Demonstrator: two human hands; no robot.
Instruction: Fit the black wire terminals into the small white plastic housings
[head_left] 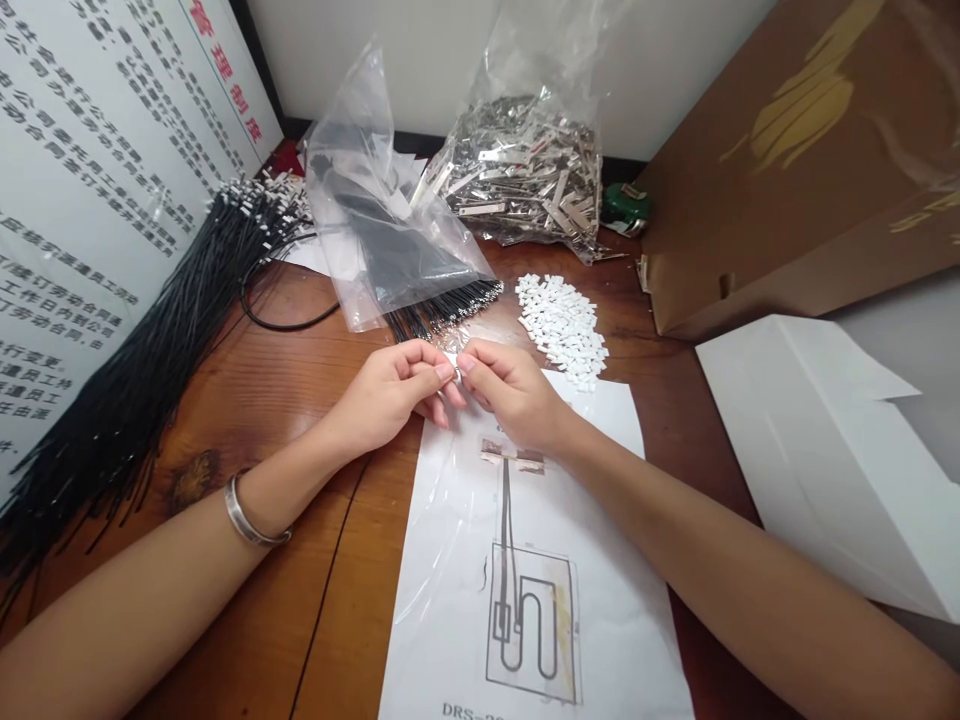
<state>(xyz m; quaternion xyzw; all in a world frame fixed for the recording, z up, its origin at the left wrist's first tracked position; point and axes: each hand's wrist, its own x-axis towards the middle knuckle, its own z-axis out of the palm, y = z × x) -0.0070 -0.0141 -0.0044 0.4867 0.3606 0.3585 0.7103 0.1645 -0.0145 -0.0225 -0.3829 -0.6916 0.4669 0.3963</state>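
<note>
My left hand (390,392) and my right hand (506,390) meet fingertip to fingertip above the wooden table (300,400), both pinched on a small metal piece (452,362) held between them. It is too small to make out in detail. A silver bracelet (251,515) circles my left wrist. Just beyond the fingers lie the stripped ends of a bundle of black wires (442,310). A heap of small white plastic pieces (562,325) lies to the right of my right hand. Under my forearms is a paper drawing sheet (525,590).
A clear bag of metal clips (525,170) and a clear bag over the black wires (390,230) stand at the back. A long bundle of black wires (150,370) lies at left against a printed board (90,170). A brown cardboard box (802,170) and white paper (832,450) are at right.
</note>
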